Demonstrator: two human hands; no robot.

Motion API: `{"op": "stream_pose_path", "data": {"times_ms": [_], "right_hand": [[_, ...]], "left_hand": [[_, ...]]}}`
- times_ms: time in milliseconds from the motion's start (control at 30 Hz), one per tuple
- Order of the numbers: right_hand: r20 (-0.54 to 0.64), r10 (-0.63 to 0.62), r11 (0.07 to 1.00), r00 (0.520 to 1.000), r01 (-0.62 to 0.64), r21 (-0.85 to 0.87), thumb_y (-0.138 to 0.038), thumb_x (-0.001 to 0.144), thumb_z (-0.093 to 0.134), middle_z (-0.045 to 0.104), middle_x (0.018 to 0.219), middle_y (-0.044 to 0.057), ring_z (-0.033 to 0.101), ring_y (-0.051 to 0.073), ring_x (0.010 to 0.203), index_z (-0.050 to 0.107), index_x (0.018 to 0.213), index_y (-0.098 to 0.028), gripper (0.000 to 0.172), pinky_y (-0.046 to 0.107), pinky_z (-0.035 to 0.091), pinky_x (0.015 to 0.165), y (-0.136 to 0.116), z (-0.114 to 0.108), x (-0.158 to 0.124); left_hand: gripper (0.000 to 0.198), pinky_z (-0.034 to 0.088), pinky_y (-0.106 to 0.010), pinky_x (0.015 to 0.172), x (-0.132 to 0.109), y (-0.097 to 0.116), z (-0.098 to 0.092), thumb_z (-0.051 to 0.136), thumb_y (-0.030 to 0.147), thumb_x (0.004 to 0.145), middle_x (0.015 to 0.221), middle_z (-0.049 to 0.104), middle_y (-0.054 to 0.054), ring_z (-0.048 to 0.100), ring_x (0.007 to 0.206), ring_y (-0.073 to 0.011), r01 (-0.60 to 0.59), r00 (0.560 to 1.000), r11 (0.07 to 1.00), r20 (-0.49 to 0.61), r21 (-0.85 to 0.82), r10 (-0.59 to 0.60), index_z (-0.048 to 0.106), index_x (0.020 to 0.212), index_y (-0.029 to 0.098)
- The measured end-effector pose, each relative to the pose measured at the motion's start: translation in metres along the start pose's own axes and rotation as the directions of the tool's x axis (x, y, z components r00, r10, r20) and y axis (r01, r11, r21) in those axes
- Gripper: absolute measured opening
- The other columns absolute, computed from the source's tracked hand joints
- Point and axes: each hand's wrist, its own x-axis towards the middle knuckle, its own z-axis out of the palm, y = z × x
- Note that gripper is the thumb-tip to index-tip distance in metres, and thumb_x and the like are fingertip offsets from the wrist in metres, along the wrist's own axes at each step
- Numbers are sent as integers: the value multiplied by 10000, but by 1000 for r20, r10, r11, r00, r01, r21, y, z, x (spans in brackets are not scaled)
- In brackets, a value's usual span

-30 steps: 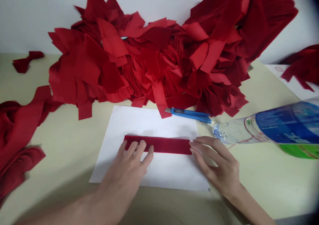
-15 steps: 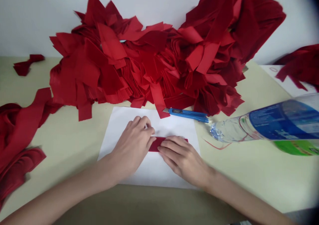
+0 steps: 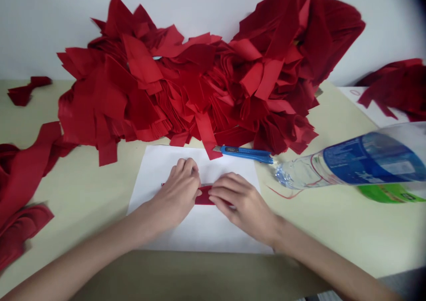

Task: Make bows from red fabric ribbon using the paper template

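A narrow strip of red cloth (image 3: 203,197) lies across a white sheet of paper (image 3: 199,230) in front of me. My left hand (image 3: 181,194) is closed on the strip's left part, fingers curled and thumb pressed near its middle. The fingers of my right hand (image 3: 238,201) pinch the strip from the right and cover that end. Between both hands a short piece of the red cloth shows. Beyond the hands, a blue utility knife (image 3: 246,152) with its blade out rests at the top edge of the paper.
A big heap of red cloth strips (image 3: 186,88) spreads along the wall. More red strips (image 3: 31,168) lie at the left, and another bundle (image 3: 399,85) at the far right. A plastic bottle with a blue label (image 3: 366,156) lies on its side at the right, beside a thin red string (image 3: 286,196).
The scene has shifted slightly left in view. My right hand now pinches the strip with bent fingers where it lay flatter before, and the strip's right end no longer shows past it.
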Motion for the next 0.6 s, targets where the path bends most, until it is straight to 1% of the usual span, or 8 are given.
{"op": "stream_pose_path", "data": {"times_ms": [67,167,233,300,367,433,500,600], "right_hand": [[-12,89,995,996,-88,36,-176,871,563,661,911,52,547,188,901,662,954,-162,130,341,475,822,3,-2,7],[65,140,988,988,-144,54,-138,833,609,665,880,44,560,187,883,676,912,-170,108,338,472,816,8,-2,14],[110,146,986,983,-154,69,-101,830,601,661,804,31,569,175,835,680,817,-174,108,330,467,795,9,0,18],[126,155,983,980,-166,82,-79,822,600,656,765,24,569,167,799,670,754,-173,135,325,461,775,9,0,20],[120,166,980,979,-177,86,-67,808,611,655,762,23,569,167,795,658,725,-168,139,326,453,770,9,0,21],[115,160,981,980,-171,89,-55,798,616,653,751,19,571,164,783,649,706,-165,147,330,444,779,9,0,21],[107,149,983,983,-159,94,-45,794,615,649,733,13,568,155,755,649,699,-164,155,328,437,782,9,2,20],[87,151,982,985,-159,105,-45,797,612,638,699,7,547,143,705,656,688,-163,166,312,435,758,10,4,19]], "left_hand": [[146,413,-344,695,-3,2,5,456,48,829,918,483,-63,426,866,-211,-16,998,999,-58,46,19,521,766,162],[111,386,-340,654,-8,3,13,491,74,826,867,511,-63,444,824,-218,-26,993,991,-109,131,40,519,778,170],[116,369,-344,640,-9,4,15,488,77,835,823,532,-56,455,783,-216,-19,995,984,-89,176,35,516,775,173],[116,366,-354,656,-9,5,12,477,71,846,795,558,-46,473,757,-211,1,999,985,-43,175,7,528,811,170],[115,372,-375,705,-7,7,4,493,76,850,810,597,-41,507,780,-214,28,1000,992,4,127,-29,553,892,164],[120,364,-399,765,-4,10,-3,518,99,857,833,635,-36,540,826,-220,44,998,996,52,73,-47,590,921,172],[141,348,-409,793,-1,11,-9,513,122,879,813,659,-25,561,828,-212,52,995,998,86,45,-55,635,846,183],[234,337,-395,787,2,9,-9,502,128,895,739,668,-6,568,758,-181,59,996,998,72,14,-60,664,738,190]]}}
